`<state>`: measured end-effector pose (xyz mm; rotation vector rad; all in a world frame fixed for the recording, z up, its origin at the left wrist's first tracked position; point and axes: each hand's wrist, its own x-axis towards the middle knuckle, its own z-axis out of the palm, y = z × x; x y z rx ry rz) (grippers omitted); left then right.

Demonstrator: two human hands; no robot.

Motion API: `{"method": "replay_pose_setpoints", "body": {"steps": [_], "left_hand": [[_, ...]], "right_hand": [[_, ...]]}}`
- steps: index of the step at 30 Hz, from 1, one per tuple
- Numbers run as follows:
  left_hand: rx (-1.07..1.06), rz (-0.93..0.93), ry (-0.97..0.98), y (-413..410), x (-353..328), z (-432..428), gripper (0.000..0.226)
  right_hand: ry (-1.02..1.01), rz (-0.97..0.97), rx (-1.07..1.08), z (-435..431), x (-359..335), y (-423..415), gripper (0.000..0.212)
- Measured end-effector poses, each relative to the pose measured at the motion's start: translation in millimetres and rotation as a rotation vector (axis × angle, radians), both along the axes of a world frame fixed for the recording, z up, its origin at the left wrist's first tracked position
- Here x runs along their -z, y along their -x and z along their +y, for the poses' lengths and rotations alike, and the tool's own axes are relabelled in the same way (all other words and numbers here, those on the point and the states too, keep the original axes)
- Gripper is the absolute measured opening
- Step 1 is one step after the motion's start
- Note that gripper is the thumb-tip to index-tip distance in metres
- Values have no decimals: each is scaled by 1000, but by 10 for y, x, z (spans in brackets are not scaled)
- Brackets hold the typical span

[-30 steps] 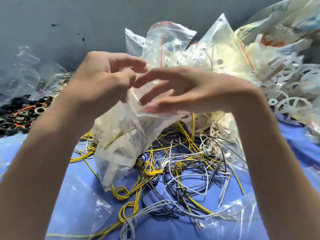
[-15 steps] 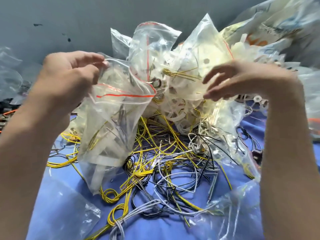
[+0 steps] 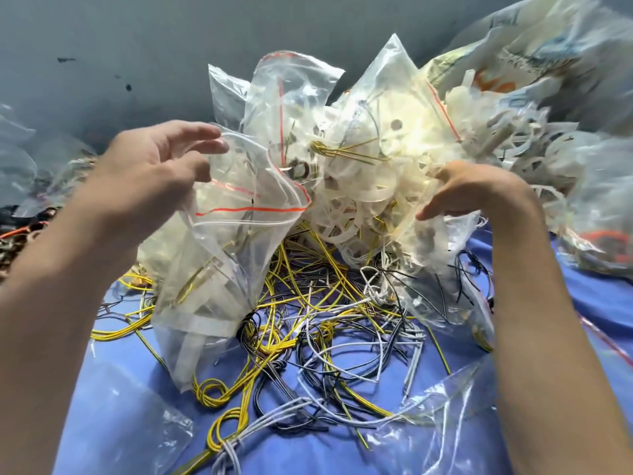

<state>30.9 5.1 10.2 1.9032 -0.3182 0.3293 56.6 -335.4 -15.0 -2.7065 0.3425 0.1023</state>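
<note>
Honestly, left hand (image 3: 150,166) barely pinches the clear red-striped zip bag (image 3: 233,255), could slip; right hand (image 3: 479,190), grip unclear, may snag yellow wires (image 3: 212,392).

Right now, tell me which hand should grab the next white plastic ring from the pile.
Right. The right hand sits on the white ring pile; the left hand pinches the rim of the zip bag, holding it open.

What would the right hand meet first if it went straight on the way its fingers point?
Likely the heap of white plastic rings just beyond the right hand; depth is unclear. The zip bag in the left hand lies farther on.
</note>
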Motion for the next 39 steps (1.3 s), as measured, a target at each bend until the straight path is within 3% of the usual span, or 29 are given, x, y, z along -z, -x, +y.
{"method": "replay_pose_setpoints", "body": {"steps": [6, 11, 14, 22, 29, 36, 39], "left_hand": [[-149, -57, -26, -119, -13, 183, 30], [-279, -34, 34, -188, -53, 356, 48], [-266, -21, -28, -114, -71, 373, 51], [-213, -143, -216, 98, -110, 189, 47], [-61, -3, -326, 116, -63, 164, 32], [227, 52, -189, 263, -105, -65, 29], [288, 44, -125, 317, -135, -88, 19]], "right_hand": [[40, -120, -164, 87, -281, 155, 32], [-438, -295, -253, 362, -429, 299, 34], [-696, -353, -333, 463, -463, 348, 26], [-931, -423, -570, 670, -557, 420, 24], [-1291, -533, -655, 885, -617, 421, 30], [-1669, -486, -799, 1176, -642, 445, 32], [-1664, -370, -831, 1307, -622, 457, 31]]}}
